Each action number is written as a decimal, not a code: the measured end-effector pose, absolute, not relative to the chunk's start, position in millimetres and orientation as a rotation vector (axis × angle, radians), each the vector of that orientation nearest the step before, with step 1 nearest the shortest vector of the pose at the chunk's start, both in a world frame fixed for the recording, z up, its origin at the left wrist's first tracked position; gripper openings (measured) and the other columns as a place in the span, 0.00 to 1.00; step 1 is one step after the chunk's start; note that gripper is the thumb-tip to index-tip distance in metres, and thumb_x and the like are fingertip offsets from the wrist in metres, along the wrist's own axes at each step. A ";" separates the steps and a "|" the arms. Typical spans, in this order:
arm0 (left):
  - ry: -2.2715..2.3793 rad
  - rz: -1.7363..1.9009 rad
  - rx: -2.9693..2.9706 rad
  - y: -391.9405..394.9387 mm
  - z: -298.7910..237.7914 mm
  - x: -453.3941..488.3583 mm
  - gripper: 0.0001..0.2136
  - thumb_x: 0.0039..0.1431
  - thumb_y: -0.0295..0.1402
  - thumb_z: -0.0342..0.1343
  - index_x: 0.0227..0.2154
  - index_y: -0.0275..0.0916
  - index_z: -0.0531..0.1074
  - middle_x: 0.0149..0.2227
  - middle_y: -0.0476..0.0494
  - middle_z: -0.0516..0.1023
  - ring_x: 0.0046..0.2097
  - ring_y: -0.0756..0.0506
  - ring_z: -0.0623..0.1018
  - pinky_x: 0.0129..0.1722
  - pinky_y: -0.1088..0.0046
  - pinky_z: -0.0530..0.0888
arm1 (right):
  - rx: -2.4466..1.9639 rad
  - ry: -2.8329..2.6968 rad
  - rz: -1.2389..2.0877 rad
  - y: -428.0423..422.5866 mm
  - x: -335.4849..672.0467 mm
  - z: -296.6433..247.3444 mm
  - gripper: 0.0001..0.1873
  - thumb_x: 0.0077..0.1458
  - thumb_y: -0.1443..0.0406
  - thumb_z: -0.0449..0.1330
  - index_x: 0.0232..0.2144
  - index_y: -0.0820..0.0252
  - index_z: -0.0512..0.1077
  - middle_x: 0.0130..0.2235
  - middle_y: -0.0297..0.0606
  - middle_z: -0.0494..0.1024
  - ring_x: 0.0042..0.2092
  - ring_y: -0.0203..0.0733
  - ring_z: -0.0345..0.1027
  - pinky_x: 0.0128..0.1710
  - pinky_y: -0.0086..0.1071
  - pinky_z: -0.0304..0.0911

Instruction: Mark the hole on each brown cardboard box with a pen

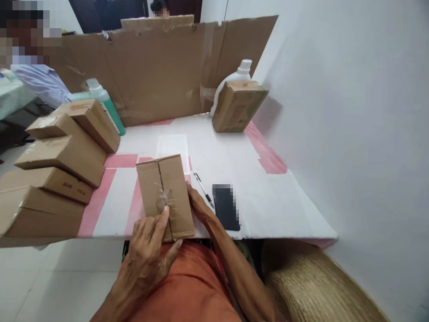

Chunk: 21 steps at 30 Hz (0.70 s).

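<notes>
A closed cardboard box (179,192) lies at the table's near edge, its two flaps meeting along a middle seam. A wrinkled patch of clear tape (163,197) sits across that seam. My left hand (149,239) has its fingers apart, the index fingertip on the box just below the tape and the thumb by the near edge. Against the box's right side, my right hand (198,203) holds it; some of its fingers are hidden. Right of that hand lie a pen (203,190) and a dark phone-like slab (226,208).
Several cardboard boxes (63,152) line the left side, with a green bottle (112,112) behind. At the back right, another box (239,107) leans by a white jug (231,78). A cardboard screen (161,76) stands behind; a wall (351,134) is right. Other people are beyond.
</notes>
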State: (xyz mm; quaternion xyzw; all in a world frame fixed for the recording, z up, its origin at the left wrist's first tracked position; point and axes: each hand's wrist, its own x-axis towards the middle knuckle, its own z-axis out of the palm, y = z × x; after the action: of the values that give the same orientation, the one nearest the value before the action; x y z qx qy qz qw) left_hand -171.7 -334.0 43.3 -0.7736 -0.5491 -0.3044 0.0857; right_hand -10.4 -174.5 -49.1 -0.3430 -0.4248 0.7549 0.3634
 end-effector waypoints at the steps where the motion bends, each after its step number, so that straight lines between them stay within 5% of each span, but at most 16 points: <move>1: -1.614 -0.872 -2.316 -332.3 47.9 -166.5 0.38 0.72 0.36 0.61 0.78 0.35 0.53 0.47 0.35 0.82 0.45 0.37 0.77 0.48 0.59 0.76 | -0.880 -1.061 1.962 -175.8 -10.7 -51.8 0.38 0.60 0.30 0.61 0.44 0.56 0.85 0.45 0.43 0.89 0.50 0.55 0.82 0.62 0.52 0.72; 9: -1.560 -0.682 -2.425 -328.1 56.9 -165.0 0.36 0.69 0.36 0.62 0.76 0.39 0.58 0.65 0.27 0.75 0.68 0.30 0.71 0.68 0.50 0.67 | -0.788 -0.859 2.052 -170.7 -11.9 -56.5 0.33 0.62 0.37 0.65 0.53 0.54 0.82 0.50 0.40 0.89 0.53 0.54 0.83 0.61 0.50 0.74; 14: -1.570 -0.762 -2.359 -315.6 60.5 -183.4 0.38 0.69 0.34 0.63 0.78 0.41 0.55 0.66 0.27 0.74 0.68 0.31 0.72 0.67 0.53 0.68 | -0.763 -0.867 2.120 -170.2 -7.6 -48.9 0.42 0.61 0.32 0.62 0.59 0.57 0.80 0.46 0.44 0.89 0.50 0.55 0.84 0.54 0.47 0.76; 21: -1.702 -1.016 -2.130 -304.8 77.0 -208.7 0.37 0.68 0.37 0.66 0.76 0.43 0.61 0.66 0.30 0.76 0.66 0.32 0.75 0.68 0.54 0.68 | -0.670 -0.983 2.108 -177.0 -5.6 -31.3 0.51 0.63 0.29 0.56 0.76 0.47 0.59 0.37 0.33 0.84 0.35 0.43 0.77 0.38 0.36 0.73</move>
State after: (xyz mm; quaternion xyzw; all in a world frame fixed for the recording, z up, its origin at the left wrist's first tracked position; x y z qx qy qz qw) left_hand -208.7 -304.8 77.0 -0.7271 -0.5810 -0.3467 0.1160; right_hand -5.6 -177.0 -31.3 -0.2591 -0.3799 0.8148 0.3530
